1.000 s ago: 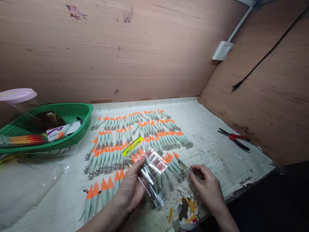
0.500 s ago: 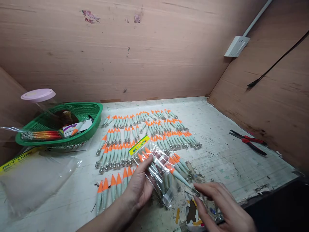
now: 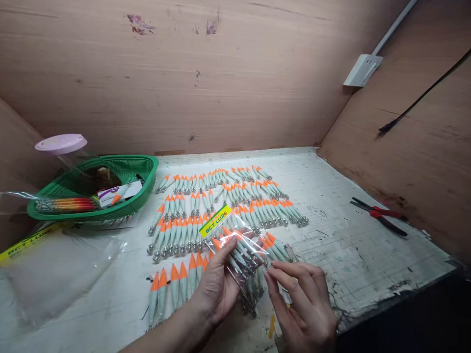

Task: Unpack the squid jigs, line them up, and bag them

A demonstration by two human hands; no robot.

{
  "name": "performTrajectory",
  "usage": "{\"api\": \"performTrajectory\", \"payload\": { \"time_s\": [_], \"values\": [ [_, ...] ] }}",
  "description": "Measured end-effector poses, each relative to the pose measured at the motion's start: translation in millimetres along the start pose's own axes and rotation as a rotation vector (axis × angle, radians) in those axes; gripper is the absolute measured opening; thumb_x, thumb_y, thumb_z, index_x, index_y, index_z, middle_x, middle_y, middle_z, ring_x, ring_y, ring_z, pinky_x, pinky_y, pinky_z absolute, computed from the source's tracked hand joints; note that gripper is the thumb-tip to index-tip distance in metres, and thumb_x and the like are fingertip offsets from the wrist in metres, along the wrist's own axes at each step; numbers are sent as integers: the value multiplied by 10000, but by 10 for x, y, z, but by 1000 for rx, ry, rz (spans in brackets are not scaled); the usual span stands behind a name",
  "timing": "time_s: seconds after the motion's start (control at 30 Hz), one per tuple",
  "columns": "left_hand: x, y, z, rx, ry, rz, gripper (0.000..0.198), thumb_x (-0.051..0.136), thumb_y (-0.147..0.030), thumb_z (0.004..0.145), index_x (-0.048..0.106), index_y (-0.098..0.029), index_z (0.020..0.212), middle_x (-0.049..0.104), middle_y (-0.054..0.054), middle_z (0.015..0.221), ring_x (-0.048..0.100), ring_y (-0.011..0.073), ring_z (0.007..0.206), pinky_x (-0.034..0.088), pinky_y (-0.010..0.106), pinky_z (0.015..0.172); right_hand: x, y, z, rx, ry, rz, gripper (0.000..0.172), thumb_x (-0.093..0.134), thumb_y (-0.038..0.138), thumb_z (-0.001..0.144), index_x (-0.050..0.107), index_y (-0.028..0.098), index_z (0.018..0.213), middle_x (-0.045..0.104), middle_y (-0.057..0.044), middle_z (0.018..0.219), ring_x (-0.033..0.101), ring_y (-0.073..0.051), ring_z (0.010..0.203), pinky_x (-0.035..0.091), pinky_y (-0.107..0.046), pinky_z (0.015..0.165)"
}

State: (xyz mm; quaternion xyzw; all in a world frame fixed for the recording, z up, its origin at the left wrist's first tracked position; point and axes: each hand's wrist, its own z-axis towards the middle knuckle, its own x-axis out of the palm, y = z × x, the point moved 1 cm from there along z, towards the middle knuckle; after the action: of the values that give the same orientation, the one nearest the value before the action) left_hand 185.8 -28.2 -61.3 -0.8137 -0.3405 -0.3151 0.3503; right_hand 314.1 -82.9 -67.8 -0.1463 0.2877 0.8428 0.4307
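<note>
My left hand (image 3: 217, 284) grips a clear plastic bag (image 3: 216, 221) with a yellow and green "BCT LURE" header, its thumb pressed on the front. Several pale fishing lures with orange noses and metal hook crowns lie inside. One fishing lure (image 3: 248, 243) slants into the bag, nose toward the header. At its tail, by the bag's lower right edge, my right hand (image 3: 305, 301) is closed in a pinch of thumb and forefinger. The fingertips hide part of what they grip. Rows of matching lures (image 3: 180, 233) cover the table behind and left of the bag.
A green basket (image 3: 125, 214) at the left holds red-orange lures, a card and a pink-lidded jar (image 3: 62, 144). In front of it lies a larger clear bag (image 3: 62, 274). Red-handled pliers (image 3: 380, 214) rest on the right. Wooden panels rise at the back and sides.
My right hand has moved left and slightly up, toward the bag. The lure at its fingertips has gone from partly outside into the bag. My left hand stays nearly in place.
</note>
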Motion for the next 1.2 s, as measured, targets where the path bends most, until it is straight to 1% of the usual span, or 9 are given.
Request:
{"api": "performTrajectory", "payload": {
  "time_s": [0.3, 0.47, 0.63, 0.7, 0.77, 0.83, 0.93, 1.03, 1.2],
  "values": [
    [27, -4, -2, 14, -34, -48, 337, 562, -172, 857, 578, -118, 1189, 707, 119, 1001, 693, 234, 885, 545, 381, 862, 10, 31, 2, 13, -44, -1, 223, 692, 19, 742, 636, 152, 912, 673, -64, 813, 573, -196, 800, 482, -351, 710],
    [-21, 45, -2, -55, -14, -19, 348, 612, -219, 837, 590, -98, 1162, 698, 146, 1038, 679, 260, 944, 538, 387, 878, 33, 13, -10, 16, -42, -23, 180, 694, 28, 752, 658, 164, 865, 704, -66, 846, 569, -197, 792, 464, -360, 715],
    [-14, 51, 3, -58, -19, -19, 294, 592, -190, 844, 622, -85, 1116, 706, 146, 1016, 684, 249, 931, 540, 372, 882, -15, 39, 32, -57, 17, -25, 240, 679, 77, 774, 679, 193, 984, 723, -57, 916, 588, -229, 858, 444, -395, 764],
    [-2, 34, 13, -50, -38, -21, 278, 582, -176, 847, 627, -83, 1105, 709, 144, 1009, 691, 241, 905, 548, 370, 872, -102, -59, 43, -56, 79, 43, 272, 632, 86, 802, 663, 207, 1043, 705, -68, 999, 585, -244, 940, 452, -411, 800],
    [4, 15, 23, -39, -48, -20, 263, 580, -177, 849, 632, -69, 1084, 709, 153, 1001, 696, 243, 884, 558, 373, 855, -213, -271, 28, 42, 69, 62, 244, 598, 108, 826, 653, 216, 1038, 679, -75, 1003, 582, -239, 955, 463, -409, 809],
    [3, 1, 28, -19, -59, -15, 249, 588, -180, 846, 638, -63, 1059, 711, 156, 990, 699, 242, 864, 569, 371, 834, -312, -532, -12, 176, 56, -15, 131, 601, 186, 842, 658, 216, 956, 653, -62, 900, 589, -221, 875, 474, -382, 766],
    [-3, 0, 28, -3, -79, -11, 228, 604, -156, 830, 642, -74, 1039, 717, 144, 960, 705, 231, 824, 581, 361, 803, -388, -760, -70, 295, 189, -46, 102, 583, 281, 859, 659, 212, 859, 618, -47, 809, 585, -192, 753, 486, -313, 635],
    [-3, 22, 25, -3, -85, -12, 238, 595, -122, 826, 629, -84, 1058, 718, 138, 956, 707, 222, 813, 586, 354, 786, -377, -603, -71, 308, 195, 76, 59, 598, 241, 853, 642, 205, 837, 589, -44, 799, 575, -175, 735, 484, -285, 606],
    [-27, 75, 34, -89, -77, 21, 274, 610, -190, 832, 606, -89, 1087, 717, 162, 934, 703, 244, 853, 582, 366, 768, -181, -96, 2, 36, 164, 94, 149, 663, 119, 788, 656, 195, 917, 551, -25, 727, 521, -162, 687, 443, -291, 597]
  ]
}}
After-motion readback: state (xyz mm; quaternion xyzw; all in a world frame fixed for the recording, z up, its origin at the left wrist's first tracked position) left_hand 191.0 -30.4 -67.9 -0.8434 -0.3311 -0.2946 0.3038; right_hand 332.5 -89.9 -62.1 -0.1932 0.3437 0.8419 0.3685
